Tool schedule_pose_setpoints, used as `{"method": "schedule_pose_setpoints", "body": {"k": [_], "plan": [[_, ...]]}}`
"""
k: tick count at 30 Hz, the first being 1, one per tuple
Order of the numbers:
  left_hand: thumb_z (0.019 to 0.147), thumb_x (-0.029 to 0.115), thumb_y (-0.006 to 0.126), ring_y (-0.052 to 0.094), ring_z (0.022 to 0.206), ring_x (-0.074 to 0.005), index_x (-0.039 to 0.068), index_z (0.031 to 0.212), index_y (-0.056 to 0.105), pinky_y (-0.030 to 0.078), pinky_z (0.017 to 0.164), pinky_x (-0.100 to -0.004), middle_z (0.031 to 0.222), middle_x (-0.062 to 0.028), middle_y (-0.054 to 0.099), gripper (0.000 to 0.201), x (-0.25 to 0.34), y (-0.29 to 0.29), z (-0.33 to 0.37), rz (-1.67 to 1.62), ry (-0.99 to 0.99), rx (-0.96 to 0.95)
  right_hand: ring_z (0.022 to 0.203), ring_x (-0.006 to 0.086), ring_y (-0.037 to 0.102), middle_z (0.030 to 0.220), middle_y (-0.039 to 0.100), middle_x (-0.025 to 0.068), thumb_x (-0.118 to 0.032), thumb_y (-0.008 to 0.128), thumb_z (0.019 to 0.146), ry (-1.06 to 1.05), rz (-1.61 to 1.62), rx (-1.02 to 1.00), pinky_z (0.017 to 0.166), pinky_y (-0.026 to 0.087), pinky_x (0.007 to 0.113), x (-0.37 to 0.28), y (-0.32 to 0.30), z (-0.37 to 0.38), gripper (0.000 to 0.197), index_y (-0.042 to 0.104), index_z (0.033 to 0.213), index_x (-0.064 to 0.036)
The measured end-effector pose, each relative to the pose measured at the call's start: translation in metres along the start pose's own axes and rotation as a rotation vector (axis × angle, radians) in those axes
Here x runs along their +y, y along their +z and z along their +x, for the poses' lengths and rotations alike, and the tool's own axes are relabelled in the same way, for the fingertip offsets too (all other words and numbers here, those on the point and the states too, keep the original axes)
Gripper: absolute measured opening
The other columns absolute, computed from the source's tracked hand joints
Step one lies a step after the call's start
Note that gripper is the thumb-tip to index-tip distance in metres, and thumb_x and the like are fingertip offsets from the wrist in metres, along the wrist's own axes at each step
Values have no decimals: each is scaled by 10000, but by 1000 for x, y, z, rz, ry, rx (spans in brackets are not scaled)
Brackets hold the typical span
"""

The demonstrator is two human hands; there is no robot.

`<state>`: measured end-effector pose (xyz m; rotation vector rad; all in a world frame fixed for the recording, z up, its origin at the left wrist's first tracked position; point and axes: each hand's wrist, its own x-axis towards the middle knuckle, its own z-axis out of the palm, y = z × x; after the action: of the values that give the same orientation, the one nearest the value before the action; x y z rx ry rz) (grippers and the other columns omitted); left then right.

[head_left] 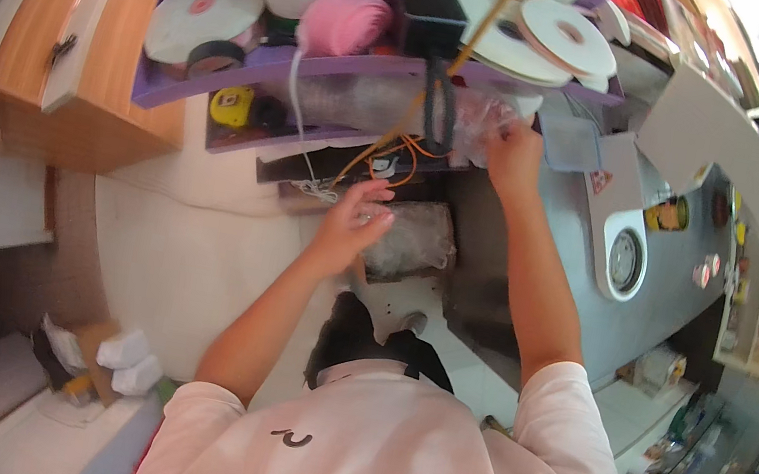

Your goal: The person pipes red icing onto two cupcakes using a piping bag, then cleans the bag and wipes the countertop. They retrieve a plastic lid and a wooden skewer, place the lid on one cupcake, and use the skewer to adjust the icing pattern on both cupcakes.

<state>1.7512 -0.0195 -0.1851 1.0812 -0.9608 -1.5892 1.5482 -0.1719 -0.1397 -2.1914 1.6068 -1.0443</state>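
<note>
The crumpled clear plastic bag (478,125) lies in the lower tier of the purple rack (160,89), its right end at the fingertips of the right hand (516,165), which are bent in and pinching it. The left hand (346,236) is lower and well apart from that bag, its fingers loosely spread and holding nothing; beyond its fingertips run a white cord (302,122) and an orange cable (411,156). The right fingers hide part of the bag's end, and its contents are hard to make out. The left hand partly covers the open box (448,239) of clear plastic below. Dark rounding cuts off the shelves (736,346) at far right.
</note>
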Motion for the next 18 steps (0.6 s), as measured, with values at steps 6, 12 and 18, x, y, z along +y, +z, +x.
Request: {"method": "schedule_pose_setpoints", "body": {"k": [6,12,18], "plan": [[826,124,547,473,1068,-214,54,1268,352,393,889,-341,1219,-118,440,489,4,31,-22,35,19,-65,423,66,462,566,575,42,-240,519,869,569,509,-134,395,351,212,4,-59,-35,251,597,860,-1],[780,243,595,461,1084,-223,53,1288,338,392,875,-359,1276,-126,397,601,26,121,-52,183,141,-293,389,52,410,489,502,4,-286,537,860,717,701,-70,372,304,199,5,-153,-126,282,602,766,-28],[686,373,661,476,1068,-228,46,1307,324,381,869,-360,1340,-154,320,779,40,272,-77,393,468,-764,341,64,347,424,413,-24,-334,478,885,879,1125,-63,359,265,195,26,-280,-250,372,575,671,-45]]}}
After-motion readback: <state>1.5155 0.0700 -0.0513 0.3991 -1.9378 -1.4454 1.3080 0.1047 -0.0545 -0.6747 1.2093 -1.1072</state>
